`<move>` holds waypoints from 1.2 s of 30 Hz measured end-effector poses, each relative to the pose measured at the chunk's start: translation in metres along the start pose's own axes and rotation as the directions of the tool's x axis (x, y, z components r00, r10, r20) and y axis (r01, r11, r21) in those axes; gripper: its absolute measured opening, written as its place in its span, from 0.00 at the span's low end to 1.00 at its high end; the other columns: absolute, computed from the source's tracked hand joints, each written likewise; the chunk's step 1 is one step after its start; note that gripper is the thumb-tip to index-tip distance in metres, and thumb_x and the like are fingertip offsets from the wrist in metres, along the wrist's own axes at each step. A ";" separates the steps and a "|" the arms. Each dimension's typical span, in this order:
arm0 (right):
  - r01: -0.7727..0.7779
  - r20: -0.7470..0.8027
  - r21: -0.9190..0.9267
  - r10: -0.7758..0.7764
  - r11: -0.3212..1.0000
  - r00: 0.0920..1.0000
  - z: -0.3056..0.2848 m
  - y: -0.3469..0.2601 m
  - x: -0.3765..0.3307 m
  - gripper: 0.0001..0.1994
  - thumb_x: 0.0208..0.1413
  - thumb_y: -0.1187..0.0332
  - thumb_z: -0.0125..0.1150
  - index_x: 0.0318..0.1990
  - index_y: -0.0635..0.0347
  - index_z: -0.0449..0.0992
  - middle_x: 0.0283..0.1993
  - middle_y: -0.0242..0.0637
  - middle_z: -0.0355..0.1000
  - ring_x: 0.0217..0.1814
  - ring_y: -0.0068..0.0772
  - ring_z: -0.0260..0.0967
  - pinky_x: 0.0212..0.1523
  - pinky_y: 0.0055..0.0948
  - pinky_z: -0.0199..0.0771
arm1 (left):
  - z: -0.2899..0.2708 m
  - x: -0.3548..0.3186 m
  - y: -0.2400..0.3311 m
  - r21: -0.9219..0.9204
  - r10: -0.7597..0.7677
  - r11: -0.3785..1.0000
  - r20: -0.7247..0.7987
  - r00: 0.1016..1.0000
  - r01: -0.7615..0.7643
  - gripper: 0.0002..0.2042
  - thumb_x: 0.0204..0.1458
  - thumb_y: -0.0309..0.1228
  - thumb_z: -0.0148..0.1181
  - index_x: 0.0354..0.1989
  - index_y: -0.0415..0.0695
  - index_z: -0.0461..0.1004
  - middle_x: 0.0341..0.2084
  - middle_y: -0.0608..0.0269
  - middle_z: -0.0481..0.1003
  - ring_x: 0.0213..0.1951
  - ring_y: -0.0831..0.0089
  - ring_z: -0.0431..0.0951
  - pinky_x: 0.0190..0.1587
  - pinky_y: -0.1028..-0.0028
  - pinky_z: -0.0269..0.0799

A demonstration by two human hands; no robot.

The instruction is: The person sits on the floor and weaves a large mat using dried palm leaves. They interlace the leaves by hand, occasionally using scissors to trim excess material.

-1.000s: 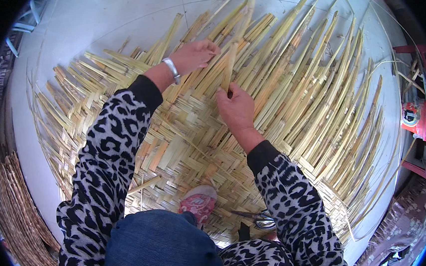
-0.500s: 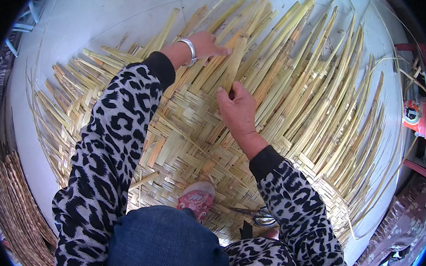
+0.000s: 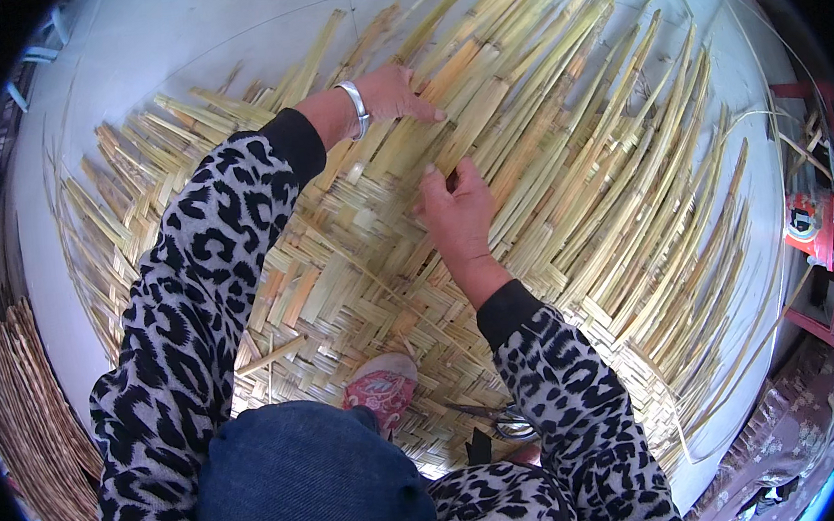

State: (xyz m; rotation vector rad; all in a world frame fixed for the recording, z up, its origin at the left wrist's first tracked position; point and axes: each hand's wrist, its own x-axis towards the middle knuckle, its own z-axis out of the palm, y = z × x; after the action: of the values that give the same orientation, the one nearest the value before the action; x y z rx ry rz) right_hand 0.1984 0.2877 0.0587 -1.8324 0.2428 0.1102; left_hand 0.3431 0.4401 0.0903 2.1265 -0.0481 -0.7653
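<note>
Just beyond the nearer right hand (image 3: 460, 216), thumb and forefinger slightly parted at its base, a flat reed strip (image 3: 477, 114) slants away rightward from the woven mat (image 3: 339, 267), the half-curled left hand (image 3: 389, 93) lying leftward, either hand's grip unclear.

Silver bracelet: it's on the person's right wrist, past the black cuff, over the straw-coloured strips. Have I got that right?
Not quite: the head view shows the silver bracelet on the left wrist, past the black cuff, over the straw-coloured strips.
</note>
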 end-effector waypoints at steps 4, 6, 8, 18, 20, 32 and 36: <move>-0.013 0.058 -0.109 0.019 0.994 0.998 0.001 -0.004 0.005 0.11 0.57 0.63 0.58 0.36 0.62 0.68 0.28 0.48 0.73 0.31 0.52 0.73 0.33 0.41 0.71 | -0.005 -0.024 -0.005 -0.422 0.184 0.898 0.102 0.978 -0.125 0.29 0.42 0.38 0.76 0.49 0.35 0.72 0.40 0.64 0.77 0.43 0.75 0.75 0.49 0.75 0.70; 0.101 0.083 -0.235 -0.084 0.967 0.993 0.002 -0.005 0.006 0.11 0.56 0.63 0.58 0.39 0.61 0.70 0.31 0.48 0.74 0.35 0.53 0.73 0.35 0.43 0.71 | -0.004 -0.030 -0.010 -0.543 0.246 0.822 0.071 0.967 -0.169 0.27 0.45 0.34 0.74 0.51 0.35 0.72 0.42 0.65 0.77 0.46 0.76 0.75 0.51 0.76 0.69; 0.183 0.113 -0.319 -0.154 0.930 0.982 0.001 -0.007 0.008 0.12 0.56 0.63 0.58 0.42 0.60 0.71 0.34 0.48 0.74 0.38 0.54 0.73 0.37 0.44 0.72 | -0.009 -0.029 -0.015 -0.562 0.221 0.820 0.140 0.965 -0.107 0.25 0.47 0.32 0.72 0.52 0.36 0.71 0.44 0.64 0.77 0.48 0.76 0.75 0.53 0.76 0.69; 0.019 0.188 -0.297 0.038 0.955 0.981 0.001 -0.005 0.022 0.13 0.55 0.61 0.61 0.43 0.59 0.75 0.35 0.43 0.77 0.37 0.46 0.75 0.39 0.39 0.73 | -0.017 -0.039 -0.033 -0.904 0.174 0.414 -0.035 0.984 -0.105 0.19 0.52 0.33 0.68 0.51 0.43 0.74 0.42 0.68 0.76 0.44 0.75 0.74 0.50 0.68 0.70; 0.012 0.182 -0.243 0.034 0.970 0.983 0.002 0.001 0.025 0.12 0.57 0.62 0.61 0.42 0.60 0.75 0.33 0.38 0.76 0.32 0.35 0.73 0.34 0.33 0.73 | -0.020 -0.041 -0.037 -0.899 0.116 0.431 -0.028 0.993 -0.076 0.16 0.53 0.35 0.67 0.49 0.46 0.75 0.39 0.69 0.76 0.41 0.75 0.73 0.48 0.67 0.71; 0.048 0.177 -0.192 -0.014 0.980 0.984 0.000 0.007 0.028 0.10 0.59 0.65 0.59 0.39 0.63 0.74 0.28 0.36 0.73 0.26 0.31 0.70 0.29 0.30 0.71 | -0.023 -0.032 -0.051 -0.875 -0.123 0.482 -0.107 0.987 -0.035 0.12 0.52 0.39 0.68 0.36 0.46 0.74 0.30 0.70 0.75 0.29 0.78 0.74 0.36 0.73 0.74; 0.128 0.131 -0.308 -0.091 0.943 0.987 -0.003 0.001 0.025 0.12 0.55 0.61 0.59 0.38 0.62 0.74 0.31 0.49 0.75 0.36 0.54 0.73 0.37 0.43 0.71 | -0.030 -0.013 -0.038 -0.824 -0.011 0.565 -0.056 0.998 -0.040 0.12 0.51 0.40 0.69 0.31 0.46 0.74 0.23 0.70 0.75 0.25 0.79 0.74 0.29 0.75 0.72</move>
State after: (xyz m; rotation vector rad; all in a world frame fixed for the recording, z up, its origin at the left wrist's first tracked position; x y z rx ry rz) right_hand 0.2227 0.2823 0.0533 -2.1455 0.0411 0.1853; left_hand 0.3394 0.4892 0.0824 1.2150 0.2826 -0.5471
